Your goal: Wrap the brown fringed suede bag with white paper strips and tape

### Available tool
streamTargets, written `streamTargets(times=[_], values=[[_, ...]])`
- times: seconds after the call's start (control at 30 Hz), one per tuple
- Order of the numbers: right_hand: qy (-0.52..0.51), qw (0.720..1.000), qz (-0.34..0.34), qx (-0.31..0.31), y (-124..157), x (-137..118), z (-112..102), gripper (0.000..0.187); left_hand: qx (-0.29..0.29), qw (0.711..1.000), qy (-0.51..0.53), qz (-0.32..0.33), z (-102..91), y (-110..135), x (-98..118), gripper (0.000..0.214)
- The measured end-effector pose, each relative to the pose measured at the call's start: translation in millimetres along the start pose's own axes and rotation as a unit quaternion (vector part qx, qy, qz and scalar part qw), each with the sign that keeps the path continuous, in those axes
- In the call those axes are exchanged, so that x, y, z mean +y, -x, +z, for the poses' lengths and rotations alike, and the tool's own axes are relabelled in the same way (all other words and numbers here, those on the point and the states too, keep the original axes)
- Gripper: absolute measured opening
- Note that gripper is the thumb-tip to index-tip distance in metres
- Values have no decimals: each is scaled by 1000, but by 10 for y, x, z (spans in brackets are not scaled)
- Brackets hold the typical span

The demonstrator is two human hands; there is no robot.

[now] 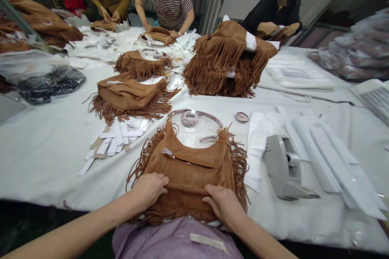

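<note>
A brown suede handbag [182, 174] with fringe down its sides lies at the table's front edge, its short zipper facing up. My left hand [152, 189] is closed on the lower left of the bag, fingers curled over the suede. At the lower right, my right hand [223, 203] pinches the bag's bottom part, thumb and fingers pressed on it. The wrapped strap [206, 114] arches away behind the bag opening. Inside that arch sits a coiled wrapped strap [190, 118]. Fringe hangs below both hands.
Right of the bag stands a grey tape dispenser [281, 170] beside white paper strips [328, 149]. A small round tin [242, 117] lies behind. Card slips [114, 139] are scattered left. Fringed bags [225, 60] are piled farther back. Several co-workers [165, 0] work across the table.
</note>
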State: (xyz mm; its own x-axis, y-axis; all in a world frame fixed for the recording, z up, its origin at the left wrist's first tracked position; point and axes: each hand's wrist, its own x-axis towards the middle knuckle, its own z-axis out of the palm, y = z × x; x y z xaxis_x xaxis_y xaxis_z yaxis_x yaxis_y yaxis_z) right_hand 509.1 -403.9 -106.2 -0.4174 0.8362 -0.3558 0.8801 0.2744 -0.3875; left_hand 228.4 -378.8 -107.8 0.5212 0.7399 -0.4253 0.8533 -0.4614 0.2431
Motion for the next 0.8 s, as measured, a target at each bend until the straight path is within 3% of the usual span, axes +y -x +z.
streamTargets(times=[0.13,0.23,0.3,0.43,0.63,0.8], values=[[21,1000,-5,9,-25,56,64,14,15,1000,-3,2,23,22,-49,20],[15,1000,-9,-19,-76,37,6,14,11,1000,-1,16,-65,-31,-46,18],[12,999,-13,-46,-104,-1,-66,13,8,999,-1,47,-151,-74,14,16],[14,996,-48,-76,-98,-86,-186,30,-1,993,11,114,-245,-122,286,36],[23,993,-66,-92,-54,-195,-178,51,27,996,-15,85,-57,-134,652,13],[120,990,-43,-53,-67,-293,-40,32,23,997,-18,77,76,-189,722,19]])
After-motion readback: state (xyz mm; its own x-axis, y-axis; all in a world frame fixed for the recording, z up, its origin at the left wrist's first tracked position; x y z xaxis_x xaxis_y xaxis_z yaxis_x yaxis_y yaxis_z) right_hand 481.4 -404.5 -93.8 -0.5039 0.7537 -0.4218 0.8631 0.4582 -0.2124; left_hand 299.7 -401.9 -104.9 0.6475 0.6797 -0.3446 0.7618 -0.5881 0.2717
